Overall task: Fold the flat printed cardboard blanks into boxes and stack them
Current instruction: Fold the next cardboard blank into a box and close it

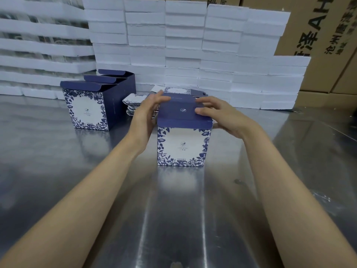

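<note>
Printed box is stood upright mid-way across the steel table. Its navy lid flap is pressed down by the flat fingers of left hand and right hand; nothing is gripped. Folded boxes are lined up at left, flat blanks piled behind.

A bare steel table carries everything here. Near its middle stands one folded blue-and-white floral box, upright, its dark blue lid folded over the top. To the left, three more folded boxes stand in a tight row front to back, lids raised. Behind the middle box lies a pile of flat blanks. Stacked white foam blocks line the back.
</note>
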The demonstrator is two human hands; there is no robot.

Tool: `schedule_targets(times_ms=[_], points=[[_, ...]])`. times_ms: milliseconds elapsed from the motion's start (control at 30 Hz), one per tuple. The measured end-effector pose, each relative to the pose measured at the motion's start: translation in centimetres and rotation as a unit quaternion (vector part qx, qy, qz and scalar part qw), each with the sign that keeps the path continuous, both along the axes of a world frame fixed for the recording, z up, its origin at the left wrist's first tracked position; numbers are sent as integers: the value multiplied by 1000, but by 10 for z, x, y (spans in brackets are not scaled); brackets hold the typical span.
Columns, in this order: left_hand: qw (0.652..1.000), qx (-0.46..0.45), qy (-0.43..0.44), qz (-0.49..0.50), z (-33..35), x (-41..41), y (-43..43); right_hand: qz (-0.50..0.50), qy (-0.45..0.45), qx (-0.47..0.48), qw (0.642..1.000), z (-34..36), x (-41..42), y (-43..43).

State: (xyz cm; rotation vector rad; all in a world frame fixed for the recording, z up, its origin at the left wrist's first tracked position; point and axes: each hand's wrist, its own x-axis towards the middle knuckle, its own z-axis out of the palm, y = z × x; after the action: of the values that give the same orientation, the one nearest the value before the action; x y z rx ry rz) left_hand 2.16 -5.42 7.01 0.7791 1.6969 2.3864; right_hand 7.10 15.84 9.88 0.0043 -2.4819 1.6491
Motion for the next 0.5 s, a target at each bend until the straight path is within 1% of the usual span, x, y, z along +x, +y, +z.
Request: schedule_targets(times_ms=[33,67,100,133,167,200,267,333,400,500], points=[[998,-39,43,-3,1,1,-2,-26,27,11,999,0,-2,0],[989,-100,107,4,0,3,-3,-41,61,22,997,0,-3,-1],[966,-174,191,25,-3,3,-4,-50,97,38,993,0,-3,-2],[934,-231,265,56,-8,3,-4,-57,127,60,988,0,-4,-4],[912,-254,311,87,-12,2,-3,-58,142,79,985,1,-4,-5],[906,-248,325,112,-15,2,-2,-48,137,91,985,1,-4,-5],[916,-213,310,140,-18,1,0,6,95,97,991,0,-2,-6],[919,-198,301,160,-18,0,2,41,77,122,989,-3,0,-6],[912,-200,310,181,-18,-1,5,38,101,124,986,-8,-2,-7],[912,-191,303,197,-19,-3,7,17,175,61,983,-20,-5,-15]])
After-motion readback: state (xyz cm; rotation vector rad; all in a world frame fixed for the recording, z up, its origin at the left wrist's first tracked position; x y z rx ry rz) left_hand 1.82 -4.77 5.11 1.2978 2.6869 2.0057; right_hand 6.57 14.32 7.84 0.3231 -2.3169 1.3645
